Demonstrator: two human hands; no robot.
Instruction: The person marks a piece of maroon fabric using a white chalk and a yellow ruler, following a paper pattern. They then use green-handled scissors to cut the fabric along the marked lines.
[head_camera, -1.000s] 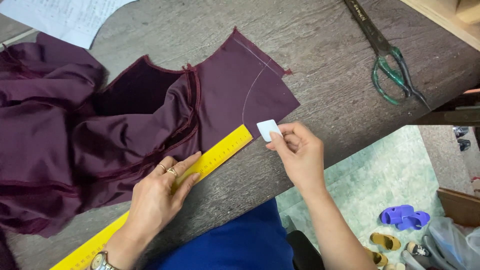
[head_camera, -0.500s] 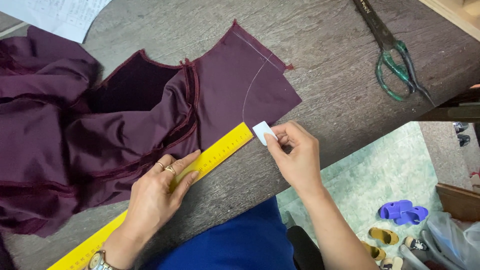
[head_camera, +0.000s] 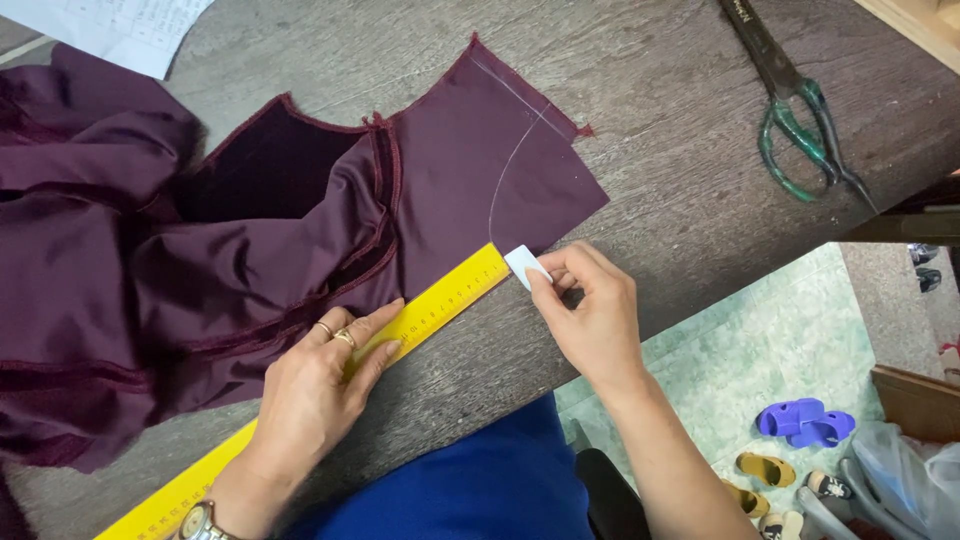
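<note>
White tailor's chalk (head_camera: 522, 265) is pinched in the right hand's (head_camera: 592, 320) fingers (head_camera: 545, 287), touching the end of a yellow ruler (head_camera: 440, 305). The left hand's (head_camera: 315, 385) fingers (head_camera: 375, 330) lie flat, pressing the ruler onto maroon fabric (head_camera: 300, 240); green-handled scissors (head_camera: 795, 115) rest well beyond on the grey surface (head_camera: 660, 130).

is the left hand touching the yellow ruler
Touching: the head view shows the left hand lying flat across the yellow ruler, fingers pressing it down.
</note>
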